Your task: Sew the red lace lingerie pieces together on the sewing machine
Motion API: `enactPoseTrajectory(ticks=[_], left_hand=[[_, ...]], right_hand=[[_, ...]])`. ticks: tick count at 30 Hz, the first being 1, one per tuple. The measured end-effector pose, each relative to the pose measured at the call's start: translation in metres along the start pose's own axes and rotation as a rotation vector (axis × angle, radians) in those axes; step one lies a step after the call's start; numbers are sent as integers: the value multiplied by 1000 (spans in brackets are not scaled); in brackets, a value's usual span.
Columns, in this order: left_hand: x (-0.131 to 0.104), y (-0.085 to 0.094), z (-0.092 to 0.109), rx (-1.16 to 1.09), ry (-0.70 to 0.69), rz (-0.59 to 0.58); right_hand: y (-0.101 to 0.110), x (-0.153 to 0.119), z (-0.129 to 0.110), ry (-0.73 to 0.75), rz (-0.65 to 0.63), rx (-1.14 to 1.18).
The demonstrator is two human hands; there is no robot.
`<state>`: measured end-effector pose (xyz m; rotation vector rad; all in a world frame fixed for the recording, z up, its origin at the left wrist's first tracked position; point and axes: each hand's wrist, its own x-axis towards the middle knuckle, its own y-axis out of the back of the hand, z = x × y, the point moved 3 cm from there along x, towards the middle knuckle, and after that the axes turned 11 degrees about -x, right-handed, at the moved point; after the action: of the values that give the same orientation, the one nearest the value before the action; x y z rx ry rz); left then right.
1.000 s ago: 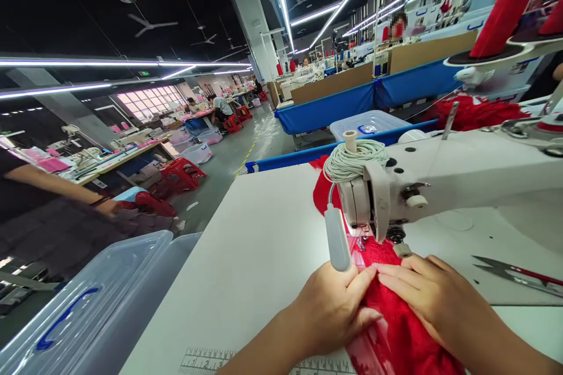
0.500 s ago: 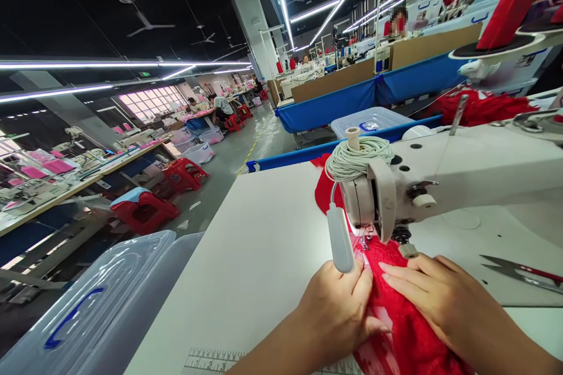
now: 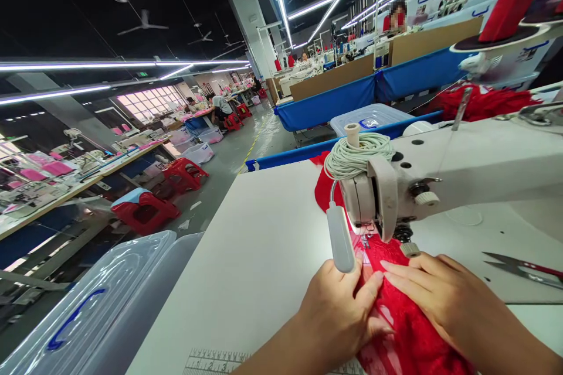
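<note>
Red lace fabric (image 3: 409,316) runs under the presser foot of a white sewing machine (image 3: 475,158) and hangs toward me. My left hand (image 3: 336,310) grips the left edge of the fabric just in front of the needle area, one finger reaching right across it. Part of that hand's fingertips is hidden behind the small grey lamp (image 3: 341,240). My right hand (image 3: 448,299) lies flat on the fabric's right side, fingers stretched out toward the left hand. A coil of pale cord (image 3: 358,155) sits on the machine head.
Thread snips (image 3: 523,269) lie right of my right hand. A ruler scale (image 3: 215,360) lies along the table's (image 3: 237,258) near edge. Lidded plastic bins (image 3: 109,293) stand at left, with red stools (image 3: 145,211) beyond. A red thread cone (image 3: 514,6) rises at upper right; people sit at other machines.
A finger of my left hand has spread to the right over the fabric, close to my right fingertips. My right hand stays nearly in place on the fabric. The view has shifted slightly.
</note>
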<state>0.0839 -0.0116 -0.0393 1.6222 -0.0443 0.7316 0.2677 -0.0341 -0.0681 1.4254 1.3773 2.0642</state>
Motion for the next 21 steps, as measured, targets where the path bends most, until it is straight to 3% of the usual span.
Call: enactPoseTrajectory(ticks=[12, 21], left_hand=[[-6, -7, -4, 42, 48, -112], [-4, -10, -9, 48, 68, -61]], right_hand=[[9, 12, -1, 28, 113, -44], [4, 15, 1, 0, 117, -62]])
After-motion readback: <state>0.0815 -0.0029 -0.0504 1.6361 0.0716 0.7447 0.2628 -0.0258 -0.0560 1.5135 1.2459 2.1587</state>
